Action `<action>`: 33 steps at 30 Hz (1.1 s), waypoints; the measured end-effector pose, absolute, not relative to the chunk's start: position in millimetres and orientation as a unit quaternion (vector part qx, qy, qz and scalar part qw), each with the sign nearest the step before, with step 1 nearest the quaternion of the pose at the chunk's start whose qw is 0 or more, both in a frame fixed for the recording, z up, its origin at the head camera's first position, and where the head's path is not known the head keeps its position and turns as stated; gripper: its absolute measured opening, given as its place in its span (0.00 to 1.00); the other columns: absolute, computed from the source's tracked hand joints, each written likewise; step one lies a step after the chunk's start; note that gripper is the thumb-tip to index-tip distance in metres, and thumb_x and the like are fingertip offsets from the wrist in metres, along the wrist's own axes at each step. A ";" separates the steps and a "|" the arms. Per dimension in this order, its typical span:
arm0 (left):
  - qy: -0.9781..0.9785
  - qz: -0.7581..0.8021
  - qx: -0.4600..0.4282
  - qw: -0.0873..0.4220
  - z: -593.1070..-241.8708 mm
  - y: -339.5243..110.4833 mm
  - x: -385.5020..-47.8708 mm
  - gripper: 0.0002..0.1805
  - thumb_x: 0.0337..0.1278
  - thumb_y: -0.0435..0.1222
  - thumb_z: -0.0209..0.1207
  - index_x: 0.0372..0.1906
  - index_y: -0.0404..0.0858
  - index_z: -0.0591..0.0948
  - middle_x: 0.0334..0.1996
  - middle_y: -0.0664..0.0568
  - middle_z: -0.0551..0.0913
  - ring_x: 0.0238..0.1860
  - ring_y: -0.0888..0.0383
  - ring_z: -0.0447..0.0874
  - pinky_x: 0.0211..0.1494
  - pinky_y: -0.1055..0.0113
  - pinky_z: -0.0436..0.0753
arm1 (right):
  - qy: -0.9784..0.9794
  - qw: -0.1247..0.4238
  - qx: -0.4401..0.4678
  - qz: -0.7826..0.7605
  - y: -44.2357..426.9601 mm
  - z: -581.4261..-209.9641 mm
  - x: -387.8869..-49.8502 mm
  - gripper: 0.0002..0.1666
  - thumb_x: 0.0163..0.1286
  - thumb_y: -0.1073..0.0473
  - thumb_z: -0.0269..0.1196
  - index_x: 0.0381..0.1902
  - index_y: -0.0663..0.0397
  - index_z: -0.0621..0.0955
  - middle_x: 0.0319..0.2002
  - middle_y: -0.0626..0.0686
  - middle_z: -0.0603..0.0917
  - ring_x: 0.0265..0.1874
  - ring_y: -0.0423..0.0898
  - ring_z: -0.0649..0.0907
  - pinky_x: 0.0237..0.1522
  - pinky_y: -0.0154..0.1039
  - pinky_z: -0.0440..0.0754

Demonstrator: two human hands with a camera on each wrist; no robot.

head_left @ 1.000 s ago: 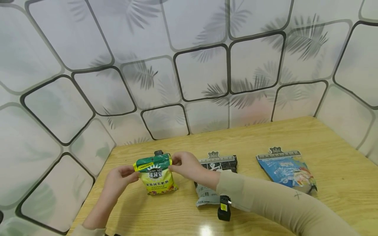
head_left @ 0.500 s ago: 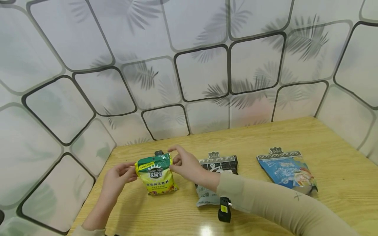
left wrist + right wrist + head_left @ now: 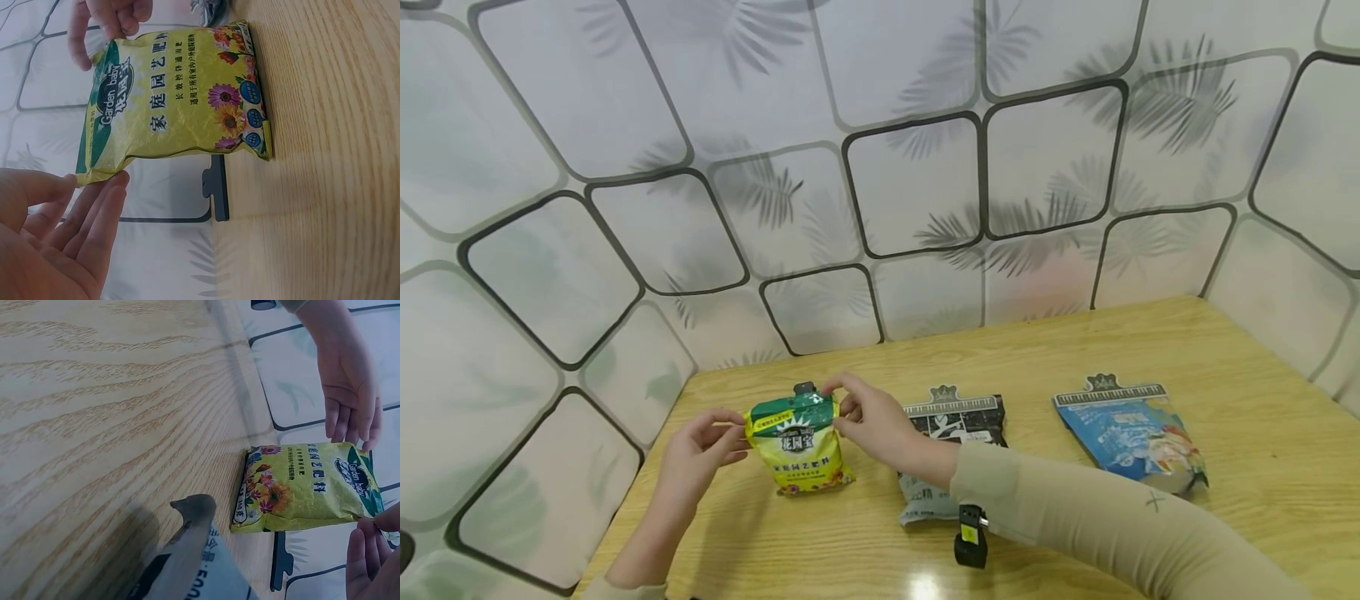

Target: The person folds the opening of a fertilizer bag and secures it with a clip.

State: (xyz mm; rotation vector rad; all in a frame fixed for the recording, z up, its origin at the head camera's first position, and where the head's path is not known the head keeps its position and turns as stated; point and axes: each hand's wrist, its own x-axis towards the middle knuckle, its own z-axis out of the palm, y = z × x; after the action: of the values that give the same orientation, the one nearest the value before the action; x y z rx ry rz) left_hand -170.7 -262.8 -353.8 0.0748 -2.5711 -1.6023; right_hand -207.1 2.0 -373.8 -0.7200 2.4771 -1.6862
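Observation:
A yellow and green bag of plant fertilizer [image 3: 801, 450] stands upright on the table, its printed front facing me. My left hand [image 3: 692, 454] is at its upper left corner; in the left wrist view the thumb and fingers [image 3: 103, 219] lightly pinch that corner. At the upper right corner, my right hand [image 3: 880, 421] pinches the bag's edge between thumb and fingers, with the index finger raised over the green top. Behind the bag, a black clip [image 3: 805, 388] shows partly, and the left wrist view shows more of this clip [image 3: 217, 189].
Right of the fertilizer, a black and grey bag [image 3: 928, 500] lies under my right forearm, with a piano-key clip [image 3: 951, 406] along its top. Farther right lies a blue bag [image 3: 1131, 442] with a similar clip [image 3: 1108, 393]. Patterned walls [image 3: 917, 192] border the wooden table [image 3: 1247, 375].
My right index finger has lifted from the bag's corner to above its top edge. The left hand has shifted slightly outward, its fingers looser on the corner. The bag has barely moved.

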 end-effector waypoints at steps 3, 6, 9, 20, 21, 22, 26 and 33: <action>-0.847 -0.527 0.020 0.058 -354.9 -262.6 -170.5 0.13 0.79 0.30 0.58 0.57 0.24 0.82 0.45 0.43 0.92 0.37 0.70 0.90 0.44 0.72 0.92 | 0.806 0.030 -0.231 -0.544 2.3 -374.5 -206.6 0.21 0.76 0.69 0.64 0.62 0.45 0.81 0.39 0.51 0.83 0.34 0.41 0.80 0.35 0.31 0.79; -0.848 -0.528 0.020 0.054 -355.8 -263.1 -170.6 0.14 0.79 0.30 0.58 0.59 0.24 0.83 0.47 0.43 0.92 0.37 0.70 0.90 0.45 0.71 0.92 | 0.810 0.034 -0.225 -0.540 1.7 -375.6 -206.6 0.19 0.77 0.68 0.64 0.61 0.46 0.83 0.41 0.50 0.84 0.36 0.41 0.80 0.36 0.32 0.79; -0.850 -0.524 0.022 0.047 -355.9 -263.2 -170.8 0.15 0.79 0.30 0.59 0.61 0.25 0.83 0.50 0.41 0.91 0.38 0.71 0.90 0.46 0.70 0.92 | 0.814 0.036 -0.220 -0.537 1.4 -376.1 -206.5 0.16 0.77 0.67 0.64 0.59 0.49 0.84 0.43 0.51 0.84 0.37 0.40 0.80 0.37 0.32 0.80; -0.865 -0.500 0.021 0.030 -354.8 -261.1 -170.4 0.15 0.77 0.29 0.60 0.60 0.24 0.84 0.57 0.34 0.88 0.38 0.72 0.90 0.48 0.71 0.92 | 0.820 0.040 -0.210 -0.530 0.6 -376.3 -206.2 0.15 0.76 0.67 0.64 0.58 0.55 0.86 0.43 0.53 0.84 0.36 0.42 0.78 0.34 0.31 0.77; -0.868 -0.495 0.021 0.030 -355.1 -261.2 -170.5 0.15 0.77 0.29 0.60 0.60 0.24 0.84 0.56 0.34 0.88 0.37 0.72 0.90 0.48 0.71 0.92 | 0.820 0.040 -0.209 -0.531 0.6 -376.1 -206.3 0.15 0.76 0.67 0.64 0.57 0.55 0.86 0.43 0.53 0.84 0.36 0.42 0.78 0.34 0.31 0.77; -0.870 -0.491 0.020 0.030 -355.4 -261.4 -170.8 0.15 0.77 0.29 0.60 0.60 0.25 0.84 0.56 0.34 0.89 0.37 0.71 0.90 0.48 0.71 0.92 | 0.820 0.040 -0.209 -0.531 0.5 -375.8 -206.5 0.15 0.76 0.67 0.64 0.57 0.55 0.86 0.43 0.53 0.84 0.35 0.42 0.78 0.34 0.31 0.76; -0.875 -0.483 0.019 0.034 -357.5 -262.1 -172.0 0.14 0.76 0.28 0.60 0.59 0.24 0.85 0.55 0.33 0.89 0.36 0.69 0.90 0.47 0.72 0.92 | 0.820 0.042 -0.208 -0.532 0.4 -375.0 -206.7 0.14 0.76 0.68 0.64 0.56 0.56 0.86 0.41 0.53 0.84 0.35 0.41 0.78 0.34 0.30 0.76; -0.873 -0.486 0.021 0.032 -360.3 -262.8 -171.9 0.14 0.76 0.29 0.61 0.58 0.25 0.85 0.51 0.36 0.91 0.36 0.68 0.90 0.45 0.73 0.91 | 0.816 0.044 -0.210 -0.537 1.1 -376.2 -207.3 0.14 0.76 0.67 0.63 0.56 0.57 0.87 0.42 0.53 0.85 0.35 0.41 0.78 0.35 0.30 0.76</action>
State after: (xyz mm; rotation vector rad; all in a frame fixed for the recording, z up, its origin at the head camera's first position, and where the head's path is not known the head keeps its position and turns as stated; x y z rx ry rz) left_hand -171.9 -262.8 -360.3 0.0633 -2.6883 -1.4953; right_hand -207.3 1.1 -376.2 -0.6417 2.4932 -1.6404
